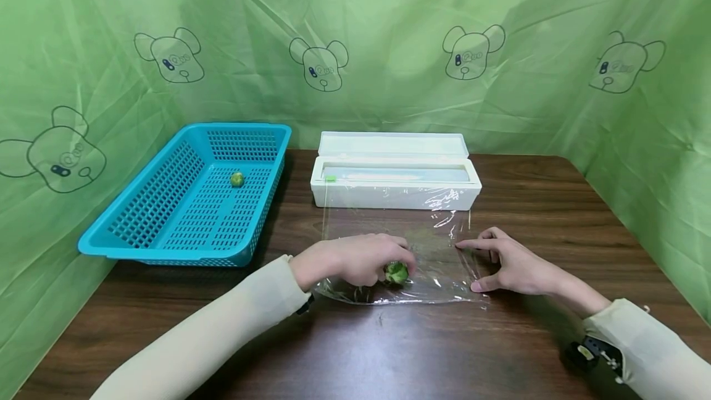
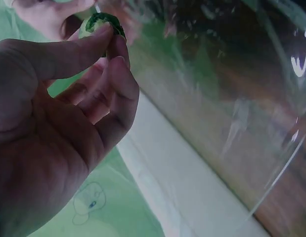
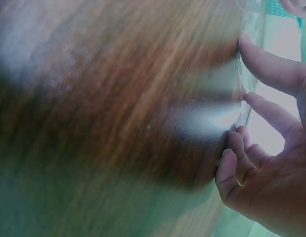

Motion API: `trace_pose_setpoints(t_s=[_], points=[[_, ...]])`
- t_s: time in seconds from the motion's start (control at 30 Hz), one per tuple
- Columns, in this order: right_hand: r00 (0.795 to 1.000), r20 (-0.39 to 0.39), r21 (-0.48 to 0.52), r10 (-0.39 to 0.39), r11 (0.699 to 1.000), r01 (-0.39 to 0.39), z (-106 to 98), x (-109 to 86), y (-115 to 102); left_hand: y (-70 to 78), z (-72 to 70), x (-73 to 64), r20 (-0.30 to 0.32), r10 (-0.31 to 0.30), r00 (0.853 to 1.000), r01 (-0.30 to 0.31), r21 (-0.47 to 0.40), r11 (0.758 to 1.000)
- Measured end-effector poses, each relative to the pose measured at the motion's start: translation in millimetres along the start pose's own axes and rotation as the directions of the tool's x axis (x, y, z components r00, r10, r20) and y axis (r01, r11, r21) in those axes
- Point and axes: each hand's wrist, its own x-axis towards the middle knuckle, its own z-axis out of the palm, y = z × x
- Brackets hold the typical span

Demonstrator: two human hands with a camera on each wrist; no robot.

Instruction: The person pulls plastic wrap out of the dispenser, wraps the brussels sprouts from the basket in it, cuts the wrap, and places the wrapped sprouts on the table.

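My left hand (image 1: 366, 259) pinches a Brussels sprout (image 1: 397, 273) between thumb and fingertips, over a sheet of clear cling film (image 1: 439, 261). The left wrist view shows the sprout's dark green leaves close up, with the left hand's thumb (image 2: 73, 57) across it. Spread out at the film's right edge is my right hand (image 1: 516, 264), its index finger and thumb touching the film there. From the right wrist, the right hand's fingers (image 3: 271, 111) look extended, the outer ones slightly bent, against the tabletop and film edge.
The film runs out of a white dispenser box (image 1: 397, 196) with its lid (image 1: 393, 144) raised, at the back. Left of it stands a blue plastic basket (image 1: 258, 221) holding another small sprout (image 1: 237, 179). A green curtain (image 1: 389, 5) surrounds the brown wooden table (image 1: 416, 350).
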Motion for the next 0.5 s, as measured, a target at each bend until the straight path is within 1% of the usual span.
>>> trace_pose_setpoints(t_s=[0.17, 0.5], points=[[1.000, -0.003, -0.008, -0.009, 1.000, 0.009, -0.5, 0.1, -0.1, -1.1, 7.4, 5.3, 0.006, 0.006, 1.000, -0.006, 0.020, 1.000], [1.000, 0.001, 0.002, 0.004, 1.000, -0.004, 0.2, 0.1, -0.3, -1.8, 11.8, 8.2, -0.005, 0.023, 1.000, -0.023, 0.028, 0.999]])
